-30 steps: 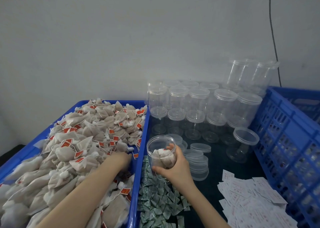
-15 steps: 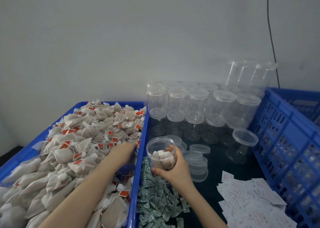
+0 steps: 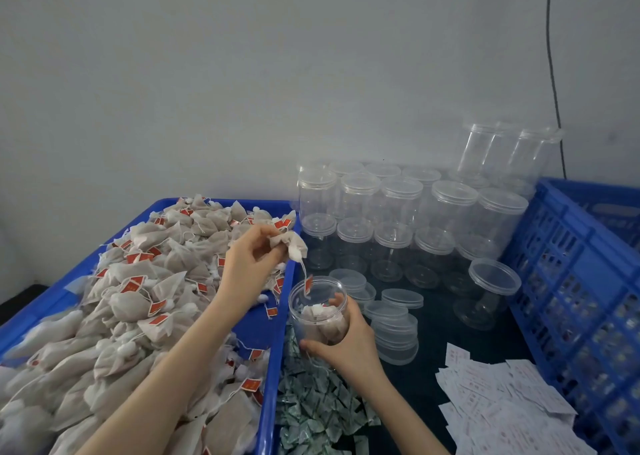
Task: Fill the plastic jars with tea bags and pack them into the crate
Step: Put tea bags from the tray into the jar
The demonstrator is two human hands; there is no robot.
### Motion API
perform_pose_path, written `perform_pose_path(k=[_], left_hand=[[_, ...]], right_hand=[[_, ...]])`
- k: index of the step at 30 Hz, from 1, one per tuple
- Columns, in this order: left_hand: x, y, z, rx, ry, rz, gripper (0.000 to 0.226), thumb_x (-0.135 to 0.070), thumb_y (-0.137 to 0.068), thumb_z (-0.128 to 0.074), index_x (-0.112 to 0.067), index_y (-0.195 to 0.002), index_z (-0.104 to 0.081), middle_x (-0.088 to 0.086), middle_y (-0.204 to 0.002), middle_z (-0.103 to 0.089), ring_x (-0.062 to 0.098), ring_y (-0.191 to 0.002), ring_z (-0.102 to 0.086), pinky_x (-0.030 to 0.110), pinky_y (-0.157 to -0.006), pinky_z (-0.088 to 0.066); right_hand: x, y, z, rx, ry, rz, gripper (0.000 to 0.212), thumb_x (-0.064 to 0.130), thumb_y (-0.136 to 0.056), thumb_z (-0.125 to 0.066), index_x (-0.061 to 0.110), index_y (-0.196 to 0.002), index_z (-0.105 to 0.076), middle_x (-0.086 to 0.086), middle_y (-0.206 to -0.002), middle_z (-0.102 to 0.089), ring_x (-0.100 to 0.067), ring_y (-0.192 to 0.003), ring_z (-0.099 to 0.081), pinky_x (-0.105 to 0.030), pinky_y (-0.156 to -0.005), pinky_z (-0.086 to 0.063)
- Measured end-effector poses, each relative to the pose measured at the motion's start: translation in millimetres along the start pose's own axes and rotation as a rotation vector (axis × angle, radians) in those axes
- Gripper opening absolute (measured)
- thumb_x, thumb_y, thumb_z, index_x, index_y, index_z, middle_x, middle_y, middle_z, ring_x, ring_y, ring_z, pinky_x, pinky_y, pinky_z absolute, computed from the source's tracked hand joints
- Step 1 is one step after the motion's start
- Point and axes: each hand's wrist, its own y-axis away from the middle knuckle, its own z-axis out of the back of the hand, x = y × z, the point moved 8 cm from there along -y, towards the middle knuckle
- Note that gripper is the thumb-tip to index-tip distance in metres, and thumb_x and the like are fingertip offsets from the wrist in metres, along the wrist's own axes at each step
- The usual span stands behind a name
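Note:
My right hand point(image 3: 346, 347) grips a clear plastic jar point(image 3: 317, 311) partly filled with tea bags, held over the dark table beside the blue tray. My left hand point(image 3: 247, 264) is raised above the tray's right edge and pinches a tea bag point(image 3: 292, 245) just above and left of the jar's mouth. The bag's string hangs down, and its red tag point(image 3: 308, 285) dangles at the jar's rim. A large heap of tea bags point(image 3: 138, 299) with red tags fills the blue tray point(image 3: 273, 361). The blue slatted crate point(image 3: 581, 281) stands at the right.
Several empty lidded jars point(image 3: 398, 212) stand in rows at the back against the wall. Loose lids point(image 3: 394, 330) are stacked right of the held jar. Green-white sachets point(image 3: 311, 409) lie in a pile near me, white paper slips point(image 3: 498, 409) at the right. One jar point(image 3: 485, 295) leans by the crate.
My left hand has come up out of the tea bag heap with one bag and moved right, toward the jar. The jar in my right hand has stayed put.

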Motion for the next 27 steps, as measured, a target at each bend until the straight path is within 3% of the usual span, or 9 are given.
perform_pose_path(k=[4,8,12,14,16,18,20,23,27], left_hand=[[-7,8,-25,0.179,-0.076,-0.082,0.029,0.000,-0.083,-0.066,-0.029,-0.090,-0.060,-0.010,-0.088,-0.068,0.005,-0.087,-0.066,0.016,-0.076,-0.053],[1,22,-54,0.470,-0.338,-0.162,0.031,-0.007,-0.082,-0.068,-0.034,-0.097,-0.061,-0.026,-0.098,-0.062,-0.013,-0.099,-0.055,0.001,-0.084,-0.039],[7,25,-56,0.531,-0.401,-0.175,0.020,-0.017,-0.090,-0.061,-0.032,-0.103,-0.067,-0.025,-0.110,-0.061,-0.017,-0.107,-0.048,0.000,-0.090,-0.033],[10,30,-63,0.605,-0.477,-0.180,0.022,-0.025,-0.097,-0.051,-0.030,-0.104,-0.071,-0.025,-0.118,-0.059,-0.022,-0.115,-0.036,0.007,-0.104,-0.022],[18,40,-76,0.724,-0.612,-0.166,0.040,-0.043,-0.101,-0.033,-0.032,-0.112,-0.070,-0.020,-0.127,-0.058,-0.018,-0.126,-0.020,0.020,-0.114,0.003],[20,47,-87,0.785,-0.666,-0.162,0.080,-0.072,-0.088,-0.005,-0.032,-0.120,-0.066,-0.013,-0.126,-0.062,-0.017,-0.128,-0.007,0.018,-0.107,0.025],[19,49,-93,0.786,-0.677,-0.176,0.101,-0.080,-0.076,0.011,-0.032,-0.123,-0.064,-0.010,-0.124,-0.063,-0.015,-0.132,0.000,0.017,-0.100,0.034],[20,53,-100,0.826,-0.708,-0.225,0.086,-0.071,-0.087,0.007,-0.035,-0.129,-0.059,-0.014,-0.132,-0.058,-0.004,-0.142,0.003,0.021,-0.099,0.037],[20,60,-103,0.852,-0.688,-0.240,0.072,-0.068,-0.091,-0.001,-0.038,-0.136,-0.049,-0.017,-0.139,-0.051,-0.007,-0.141,0.006,0.026,-0.105,0.032]], right_hand=[[4,1,-3,-0.010,-0.020,0.009,0.081,0.039,-0.048,-0.086,0.038,-0.121,-0.050,0.011,-0.110,-0.066,0.001,-0.101,-0.063,-0.015,-0.080,-0.052],[3,1,-2,-0.014,-0.026,-0.006,0.088,0.043,-0.048,-0.085,0.040,-0.127,-0.045,0.014,-0.113,-0.065,0.005,-0.101,-0.063,-0.013,-0.079,-0.052],[-1,1,2,-0.017,-0.002,-0.014,0.094,0.044,-0.048,-0.086,0.038,-0.133,-0.045,0.018,-0.117,-0.064,0.011,-0.102,-0.060,-0.009,-0.078,-0.050],[-3,1,3,-0.026,-0.011,-0.016,0.092,0.041,-0.048,-0.087,0.039,-0.131,-0.046,0.017,-0.115,-0.066,0.008,-0.101,-0.062,-0.010,-0.077,-0.050],[-5,1,5,-0.035,-0.031,-0.023,0.090,0.041,-0.048,-0.087,0.041,-0.129,-0.047,0.021,-0.110,-0.067,0.009,-0.099,-0.063,-0.009,-0.074,-0.050],[-5,1,7,-0.033,-0.048,-0.030,0.088,0.040,-0.048,-0.087,0.043,-0.126,-0.047,0.031,-0.108,-0.066,0.009,-0.097,-0.064,-0.010,-0.072,-0.051],[-6,1,8,-0.030,-0.053,-0.036,0.083,0.038,-0.049,-0.087,0.044,-0.122,-0.047,0.034,-0.107,-0.065,0.007,-0.096,-0.065,-0.014,-0.072,-0.053],[-10,4,11,-0.037,-0.054,-0.050,0.080,0.037,-0.050,-0.088,0.047,-0.117,-0.047,0.024,-0.107,-0.069,0.005,-0.097,-0.067,-0.016,-0.075,-0.054],[-12,9,17,-0.047,-0.034,-0.042,0.087,0.037,-0.051,-0.090,0.042,-0.126,-0.047,0.018,-0.115,-0.067,0.001,-0.104,-0.065,-0.018,-0.080,-0.055]])
